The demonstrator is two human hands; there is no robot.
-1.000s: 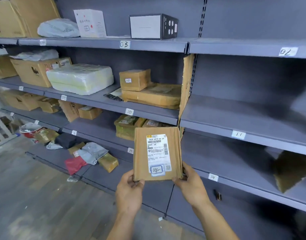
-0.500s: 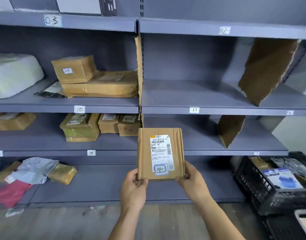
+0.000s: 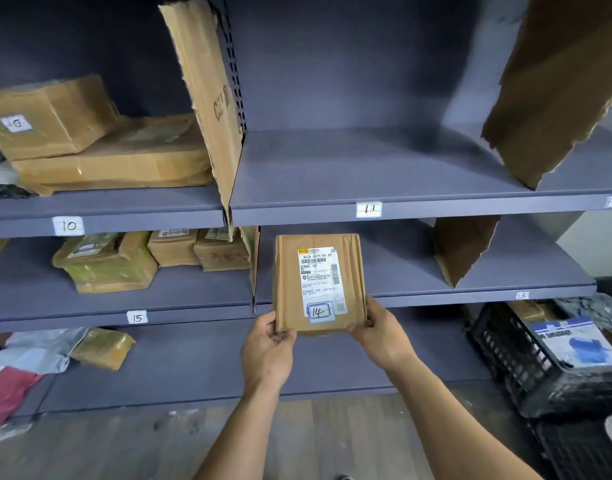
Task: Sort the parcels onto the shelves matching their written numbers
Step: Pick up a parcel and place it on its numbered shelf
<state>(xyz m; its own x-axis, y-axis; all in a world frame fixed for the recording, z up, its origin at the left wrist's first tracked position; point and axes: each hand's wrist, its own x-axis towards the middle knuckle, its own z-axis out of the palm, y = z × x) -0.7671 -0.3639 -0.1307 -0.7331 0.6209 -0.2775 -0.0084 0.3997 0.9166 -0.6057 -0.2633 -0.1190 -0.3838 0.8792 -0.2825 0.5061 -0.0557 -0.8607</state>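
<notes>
A flat brown cardboard parcel (image 3: 287, 282) with a white shipping label and a handwritten "14" is held upright at the centre. My left hand (image 3: 267, 351) pinches its lower left corner and my right hand (image 3: 380, 336) grips its lower right corner. The parcel hangs in front of the bare grey shelf section (image 3: 401, 268) to the right of the one tagged 15 (image 3: 137, 317). The parcel covers that section's own number tag. Above it is the shelf tagged 11 (image 3: 368, 209), to the left the one tagged 10 (image 3: 68, 225).
Brown boxes (image 3: 107, 157) lie on shelf 10 and several parcels (image 3: 107, 265) on shelf 15. Torn cardboard dividers (image 3: 207, 98) stand between sections. Soft bags (image 3: 38, 355) lie on the bottom shelf at the left. A black plastic crate (image 3: 526, 362) of parcels stands on the floor at the right.
The view has swung right and closer to the shelves, so sections 11 and the one below now face me. Both hands have kept hold of the parcel, which now stands before the bare section.
</notes>
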